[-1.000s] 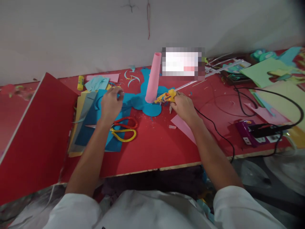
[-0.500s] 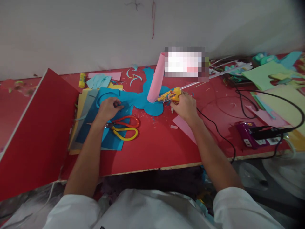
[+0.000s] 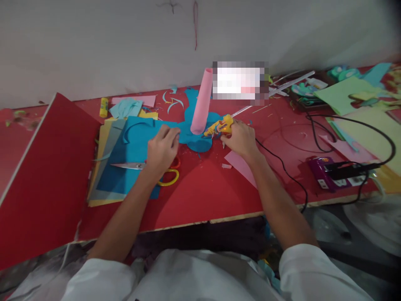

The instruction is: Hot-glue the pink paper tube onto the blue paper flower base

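My right hand (image 3: 242,138) is wrapped round a yellow hot glue gun (image 3: 226,123). The gun's nozzle points left, at the foot of a rolled pink paper tube (image 3: 202,100). That tube stands slightly tilted on a blue paper cut-out (image 3: 200,144) with rounded lobes. My left hand (image 3: 163,148) hovers left of the cut-out with its fingers curled together; whatever they hold, if anything, is hidden. Beneath that hand and wrist, scissors (image 3: 130,166) with red and yellow handles lie across blue paper sheets (image 3: 115,179), partly covered.
A red board (image 3: 40,184) leans up at the left. A glue stick (image 3: 104,107) stands behind the paper stack. At the right, a purple power socket box (image 3: 328,173) trails black cables near green paper (image 3: 340,94). A pixelated rectangle (image 3: 239,81) is at the back.
My left hand has moved right, away from the blue sheets toward the cut-out, uncovering the scissor blades and covering part of the handles. My right hand keeps the glue gun at the tube's foot.
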Tool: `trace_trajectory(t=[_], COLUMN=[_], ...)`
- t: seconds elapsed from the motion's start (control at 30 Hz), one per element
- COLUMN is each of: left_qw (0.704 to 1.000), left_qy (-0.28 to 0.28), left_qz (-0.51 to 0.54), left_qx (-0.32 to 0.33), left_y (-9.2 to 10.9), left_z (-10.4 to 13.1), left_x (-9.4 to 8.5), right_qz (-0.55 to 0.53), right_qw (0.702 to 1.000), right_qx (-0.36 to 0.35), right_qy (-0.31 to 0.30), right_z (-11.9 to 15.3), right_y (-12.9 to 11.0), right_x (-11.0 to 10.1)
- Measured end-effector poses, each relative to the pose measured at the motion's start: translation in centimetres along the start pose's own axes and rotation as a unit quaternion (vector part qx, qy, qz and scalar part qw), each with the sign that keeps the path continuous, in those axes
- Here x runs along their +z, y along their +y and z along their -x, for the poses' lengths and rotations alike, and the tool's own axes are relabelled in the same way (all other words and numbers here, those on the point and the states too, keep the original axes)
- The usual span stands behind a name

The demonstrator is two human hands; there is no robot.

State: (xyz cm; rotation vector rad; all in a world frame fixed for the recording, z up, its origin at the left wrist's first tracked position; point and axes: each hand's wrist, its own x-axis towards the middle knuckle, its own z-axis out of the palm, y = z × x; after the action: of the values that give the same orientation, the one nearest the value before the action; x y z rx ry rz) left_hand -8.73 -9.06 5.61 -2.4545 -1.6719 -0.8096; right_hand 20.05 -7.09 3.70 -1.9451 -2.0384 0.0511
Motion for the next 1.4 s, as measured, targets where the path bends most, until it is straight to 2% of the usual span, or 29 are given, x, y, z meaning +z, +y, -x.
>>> trace_trajectory(t=[0.13, 0.27, 0.6, 0.83, 1.1, 1.27, 1.4], left_qw=[0.996, 0.995, 0.986, 0.971, 0.958, 0.954, 0.960], left_qy=[-0.078, -0.088, -0.147, -0.190, -0.253, -0.266, -0.248], left_qz=[-0.039, -0.040, -0.075, -0.133, -0.125, -0.125, -0.114], left_qx=[0.018, 0.003, 0.003, 0.063, 0.052, 0.057, 0.061], left_y=[2.4, 3.3, 4.3, 5.0, 5.8, 6.1, 6.2], left_z=[0.6, 0.6, 0.5, 0.6, 0.8, 0.9, 1.1], left_x=[1.2, 1.6, 1.8, 1.7, 1.7, 1.8, 2.1], right_qz=[0.000, 0.000, 0.005, 0.005, 0.001, -0.005, -0.008], right_qw=[1.000, 1.000, 1.000, 1.000, 1.000, 1.000, 1.000], right_qx=[0.005, 0.011, 0.015, 0.015, 0.015, 0.013, 0.007], right_qy=[-0.008, -0.012, -0.012, -0.020, -0.015, -0.012, -0.014], right_z=[0.0, -0.1, -0.1, -0.1, -0.1, 0.0, 0.0], right_y=[-0.1, 0.0, -0.1, -0.1, -0.2, -0.3, -0.5], right_x=[-0.2, -0.3, -0.4, -0.5, -0.4, -0.3, -0.2])
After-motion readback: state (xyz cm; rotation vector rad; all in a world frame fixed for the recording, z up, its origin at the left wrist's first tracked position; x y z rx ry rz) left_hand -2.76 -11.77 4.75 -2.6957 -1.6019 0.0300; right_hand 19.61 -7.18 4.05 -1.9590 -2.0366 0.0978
